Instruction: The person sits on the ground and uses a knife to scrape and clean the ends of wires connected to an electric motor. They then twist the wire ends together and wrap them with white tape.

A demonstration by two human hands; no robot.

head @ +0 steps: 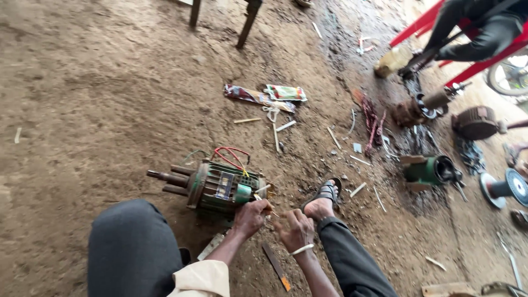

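Flanking green motor [220, 187]: sandalled foot [323, 202], metal strip [276, 267], wrappers [264, 96].

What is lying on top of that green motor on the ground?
Red wires loop over the green motor, with a thin green wire beside them. The left hand covers its near end, so what lies there is hidden.

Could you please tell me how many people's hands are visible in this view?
2: the left hand at the green motor's open end, the right hand beside it. The seated person's hands are hidden.
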